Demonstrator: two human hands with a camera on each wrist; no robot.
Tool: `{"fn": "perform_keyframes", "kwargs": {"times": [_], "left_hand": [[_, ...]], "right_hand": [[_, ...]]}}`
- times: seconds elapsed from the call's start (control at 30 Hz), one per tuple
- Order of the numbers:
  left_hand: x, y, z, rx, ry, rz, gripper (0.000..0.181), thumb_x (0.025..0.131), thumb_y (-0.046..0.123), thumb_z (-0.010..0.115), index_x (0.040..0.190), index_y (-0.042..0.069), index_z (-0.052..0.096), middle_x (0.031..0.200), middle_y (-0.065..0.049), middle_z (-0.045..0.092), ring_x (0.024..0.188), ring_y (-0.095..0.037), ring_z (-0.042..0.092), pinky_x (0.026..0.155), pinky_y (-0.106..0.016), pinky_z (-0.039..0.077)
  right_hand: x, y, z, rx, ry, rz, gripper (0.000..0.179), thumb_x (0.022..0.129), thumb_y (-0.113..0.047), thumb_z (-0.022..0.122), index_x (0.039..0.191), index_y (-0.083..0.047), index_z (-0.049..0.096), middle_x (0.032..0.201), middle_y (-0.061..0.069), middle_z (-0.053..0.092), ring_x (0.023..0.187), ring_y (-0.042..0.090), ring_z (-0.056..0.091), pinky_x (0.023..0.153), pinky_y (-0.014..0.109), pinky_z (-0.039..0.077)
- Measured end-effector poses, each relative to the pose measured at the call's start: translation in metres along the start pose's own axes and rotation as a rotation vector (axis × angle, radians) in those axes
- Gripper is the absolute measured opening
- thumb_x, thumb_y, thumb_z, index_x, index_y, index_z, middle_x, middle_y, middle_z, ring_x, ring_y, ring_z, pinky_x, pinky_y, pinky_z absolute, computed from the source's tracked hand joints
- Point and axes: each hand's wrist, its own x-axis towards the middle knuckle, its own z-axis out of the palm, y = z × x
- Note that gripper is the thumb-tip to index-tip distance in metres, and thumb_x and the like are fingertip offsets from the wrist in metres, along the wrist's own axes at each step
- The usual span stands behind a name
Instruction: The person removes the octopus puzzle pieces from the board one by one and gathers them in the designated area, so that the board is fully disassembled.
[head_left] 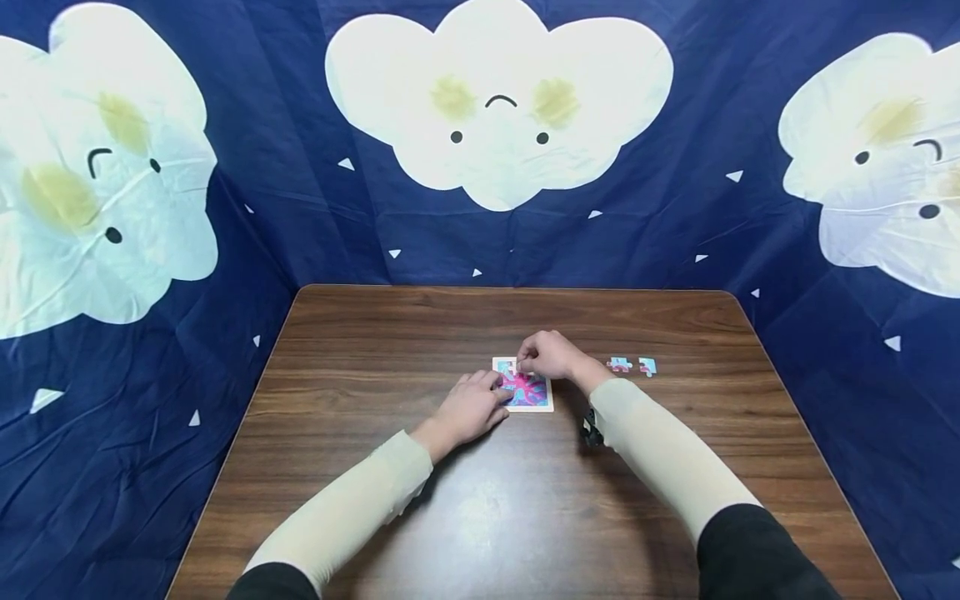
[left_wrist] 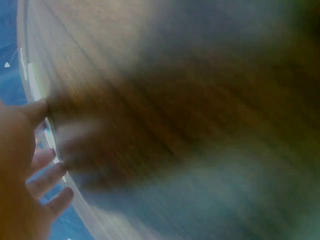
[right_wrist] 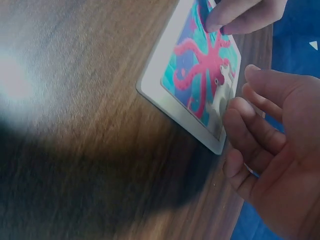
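Nearest, the left hand (head_left: 471, 406) lies with fingers apart, the tips resting on the left part of the jigsaw board (head_left: 536, 408), which sits flat on the counter (head_left: 375, 350). That board looks thin, light and stiff, so it would probably slide if pushed sideways; its pale near rim seems the best place to steady it. Inside the rim is a glossy-looking pink octopus (right_wrist: 212, 60) on turquoise and violet, breaking off at bare patches toward the far side. Over that side the right hand (head_left: 551, 354) is bent, and whether its fingertips pinch a piece I cannot tell. About as far out, to the right, a tabbed piece (head_left: 620, 365) and an outer piece (head_left: 647, 367), blue with pink, lie just apart; they should be nearly weightless and firm, best pinched by opposite edges, since their tabs could crease.
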Motion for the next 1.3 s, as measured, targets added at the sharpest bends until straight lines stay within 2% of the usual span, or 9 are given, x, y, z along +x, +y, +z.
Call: {"fn": "perform_keyframes", "kwargs": {"times": [0.2,0.5,0.9,1.1,1.3], "left_hand": [[-0.002,-0.001,-0.001,-0.013,0.001,-0.003,0.032,0.099,0.038,0.066,0.128,0.027,0.074,0.122,-0.001,0.063,0.11,-0.02,0.06,0.093,-0.042,0.055],[-0.004,-0.003,-0.004,-0.021,0.034,0.03,0.03,0.096,0.032,0.071,0.125,0.026,0.076,0.122,-0.003,0.066,0.111,-0.021,0.062,0.091,-0.037,0.057],[-0.007,-0.001,-0.005,-0.043,0.033,0.015,0.029,0.097,0.029,0.069,0.125,0.022,0.076,0.125,-0.003,0.068,0.119,-0.022,0.062,0.096,-0.038,0.057],[-0.007,0.0,-0.006,-0.034,0.035,0.003,0.028,0.096,0.029,0.07,0.123,0.02,0.076,0.127,-0.003,0.068,0.119,-0.023,0.063,0.099,-0.037,0.055],[-0.007,0.002,-0.009,-0.041,0.002,-0.016,0.03,0.098,0.031,0.069,0.125,0.021,0.075,0.13,-0.003,0.067,0.122,-0.023,0.061,0.1,-0.038,0.056]], "right_hand": [[0.001,-0.005,0.003,-0.014,-0.008,-0.011,0.008,0.089,-0.026,0.079,0.083,-0.021,0.08,0.073,-0.013,0.07,0.073,0.006,0.062,0.079,0.031,0.053],[-0.001,-0.012,0.008,-0.011,-0.053,0.015,0.01,0.092,-0.026,0.076,0.092,-0.018,0.082,0.083,-0.01,0.076,0.079,0.008,0.064,0.083,0.033,0.054],[0.001,-0.015,0.013,-0.001,-0.018,0.029,0.01,0.088,-0.025,0.08,0.083,-0.017,0.076,0.071,-0.011,0.064,0.073,0.01,0.056,0.076,0.029,0.049],[0.002,-0.015,0.016,0.009,0.001,0.047,0.012,0.089,-0.026,0.08,0.081,-0.019,0.073,0.072,-0.01,0.064,0.073,0.011,0.056,0.077,0.03,0.049],[0.003,-0.014,0.02,0.0,0.077,0.03,0.009,0.085,-0.018,0.082,0.078,-0.017,0.076,0.072,-0.01,0.069,0.074,0.011,0.06,0.081,0.033,0.053]]}}
